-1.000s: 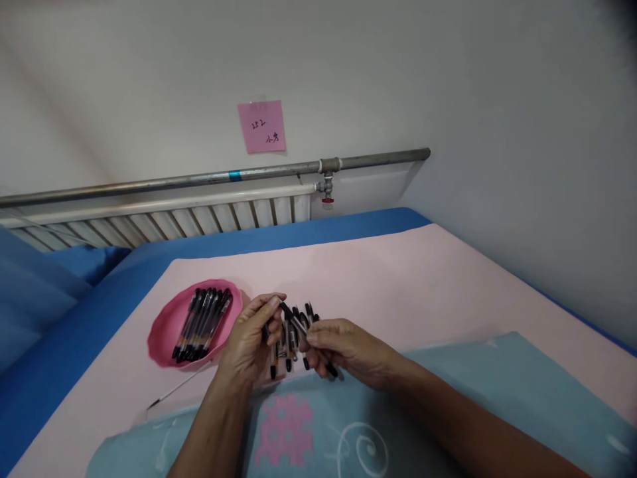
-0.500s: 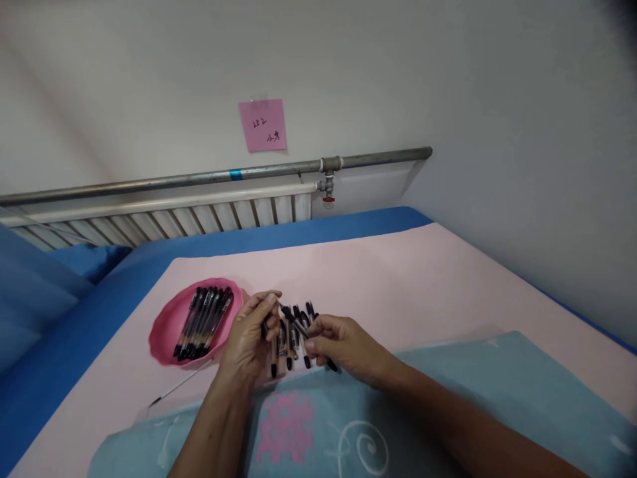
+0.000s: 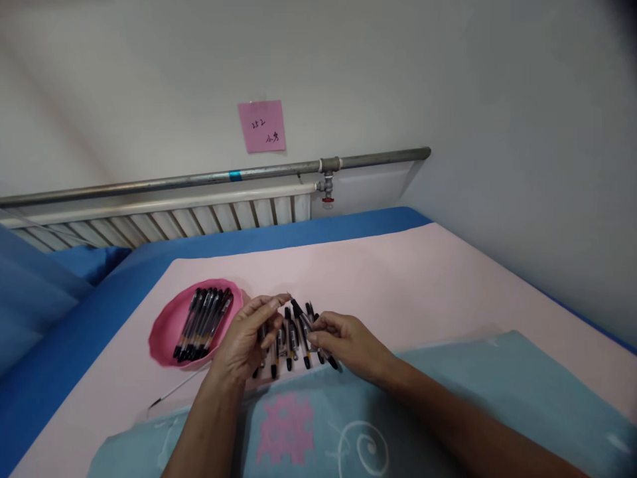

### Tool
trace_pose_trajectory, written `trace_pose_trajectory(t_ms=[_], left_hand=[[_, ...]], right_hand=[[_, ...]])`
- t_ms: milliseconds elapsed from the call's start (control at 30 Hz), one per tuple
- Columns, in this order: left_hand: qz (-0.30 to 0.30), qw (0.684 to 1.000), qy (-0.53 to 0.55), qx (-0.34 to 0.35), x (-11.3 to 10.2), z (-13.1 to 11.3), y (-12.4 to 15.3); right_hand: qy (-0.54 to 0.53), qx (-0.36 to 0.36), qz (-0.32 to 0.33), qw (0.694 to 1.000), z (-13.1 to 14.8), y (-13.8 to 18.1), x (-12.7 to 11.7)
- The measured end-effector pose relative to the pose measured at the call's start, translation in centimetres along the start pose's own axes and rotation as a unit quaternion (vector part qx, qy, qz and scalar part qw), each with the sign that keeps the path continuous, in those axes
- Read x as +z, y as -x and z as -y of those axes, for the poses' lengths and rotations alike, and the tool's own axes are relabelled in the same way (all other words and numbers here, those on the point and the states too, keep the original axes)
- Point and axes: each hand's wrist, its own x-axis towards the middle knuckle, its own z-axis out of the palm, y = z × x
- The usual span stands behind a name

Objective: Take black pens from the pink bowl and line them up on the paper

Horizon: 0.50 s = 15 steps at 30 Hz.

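My right hand (image 3: 343,340) is closed around a black pen (image 3: 297,309) that slants up to the left, its dark tip end raised. Close to that tip, my left hand (image 3: 253,328) has its thumb and index finger pinched together. Whatever lies between those fingers is too small to make out. Beneath and between both hands, several loose black-and-clear pens (image 3: 289,362) lie side by side on the pink surface, partly hidden by the fingers. On the left, a pink scalloped bowl (image 3: 162,332) holds a bundle of similar pens (image 3: 205,322).
A thin white stick with a dark point (image 3: 176,388) lies in front of the bowl. Light blue patterned cloth (image 3: 448,398) covers the near edge of the pink surface (image 3: 378,279). Behind are a radiator (image 3: 199,219), a metal pipe (image 3: 164,184) and a pink note (image 3: 262,126).
The pen in my right hand has tilted more upright, and the hand has shifted slightly right. My left fingertips have moved a little right, near its tip.
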Motion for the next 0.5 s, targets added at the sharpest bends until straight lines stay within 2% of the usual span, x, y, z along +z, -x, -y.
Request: trace_pose_trajectory(t_ms=[133,267,400,500], left_hand=[[0.006,0.999,-0.041,-0.008,0.0,0.2,0.1],[-0.016,0.998,-0.054,-0.009,0.1,0.3,-0.1],[-0.089,0.993,-0.004,0.077,-0.5,-0.4,-0.4],[-0.163,0.976,0.046,0.137,-2.0,-1.6,-0.8]], right_hand=[[0.011,-0.004,0.014,1.0,-0.1,0.0,0.1],[0.055,-0.003,0.031,0.998,-0.1,0.1,0.2],[0.152,-0.029,0.048,0.987,0.4,0.5,-0.4],[0.256,-0.061,0.047,0.964,1.0,0.7,-1.8]])
